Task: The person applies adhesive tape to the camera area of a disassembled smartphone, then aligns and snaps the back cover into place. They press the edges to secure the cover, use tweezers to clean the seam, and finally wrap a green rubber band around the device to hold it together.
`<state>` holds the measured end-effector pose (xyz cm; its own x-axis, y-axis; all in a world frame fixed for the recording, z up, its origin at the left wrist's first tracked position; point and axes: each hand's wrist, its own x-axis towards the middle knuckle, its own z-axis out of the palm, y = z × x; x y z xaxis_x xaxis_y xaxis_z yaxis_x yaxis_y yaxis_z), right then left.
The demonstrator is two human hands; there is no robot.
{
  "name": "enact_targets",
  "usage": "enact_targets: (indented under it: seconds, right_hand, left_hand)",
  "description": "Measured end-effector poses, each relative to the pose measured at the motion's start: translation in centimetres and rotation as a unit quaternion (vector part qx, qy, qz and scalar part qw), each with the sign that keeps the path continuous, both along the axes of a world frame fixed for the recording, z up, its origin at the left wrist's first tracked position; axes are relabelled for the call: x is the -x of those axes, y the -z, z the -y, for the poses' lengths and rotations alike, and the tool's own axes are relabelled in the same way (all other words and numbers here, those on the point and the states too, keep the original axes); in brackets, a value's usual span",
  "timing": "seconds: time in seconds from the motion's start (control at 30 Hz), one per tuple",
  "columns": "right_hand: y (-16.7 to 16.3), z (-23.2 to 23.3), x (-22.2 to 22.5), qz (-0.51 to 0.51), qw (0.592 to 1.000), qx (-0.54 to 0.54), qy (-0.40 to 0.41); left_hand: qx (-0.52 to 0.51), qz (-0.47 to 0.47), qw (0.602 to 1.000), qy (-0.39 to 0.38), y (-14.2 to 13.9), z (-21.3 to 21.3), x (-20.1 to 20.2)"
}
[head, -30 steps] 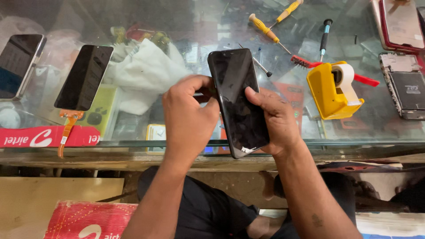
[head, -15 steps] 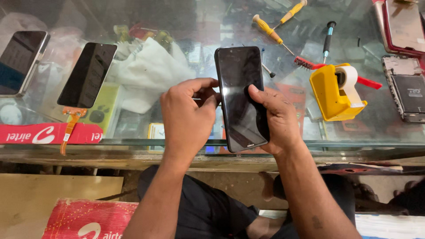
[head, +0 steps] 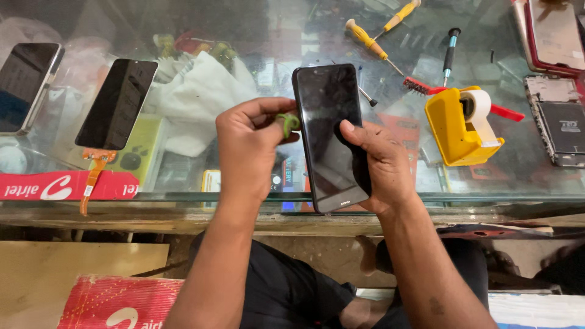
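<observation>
Right hand grips black glass-faced smartphone at centre; left hand pinches what looks like a small green pick, which could scratch the screen.

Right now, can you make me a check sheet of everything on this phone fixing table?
Surface: glass counter, boxes showing beneath.
Job's things: black smartphone; small green pick.
Clutter: yellow tape dispenser, yellow screwdrivers, red brush, white cloth, loose screen, opened phones.
Grip: right hand holds smartphone; left hand pinches pick at its edge.
Cables: orange flex ribbon on loose screen.
Surroundings: red cartons below.
</observation>
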<state>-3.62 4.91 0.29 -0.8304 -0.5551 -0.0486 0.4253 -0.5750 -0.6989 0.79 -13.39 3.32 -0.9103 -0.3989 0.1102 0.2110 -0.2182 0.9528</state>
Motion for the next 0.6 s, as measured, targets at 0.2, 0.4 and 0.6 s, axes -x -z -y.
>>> enact_targets:
  seconds: [0.2,0.4,0.6]
  right_hand:
    - [-0.2,-0.4,-0.1,-0.039,0.996,-0.069,-0.033]
    - [-0.3,-0.4,0.3,-0.01,0.996,-0.053,-0.067]
    - [0.0,-0.1,0.6,0.031,0.994,-0.095,-0.044]
  left_hand:
    - [0.253,0.004,0.955,-0.152,-0.4,-1.3,0.2]
    - [0.254,0.005,0.962,-0.097,0.6,-0.8,0.8]
    - [0.097,-0.015,0.995,-0.006,2.3,0.5,1.6]
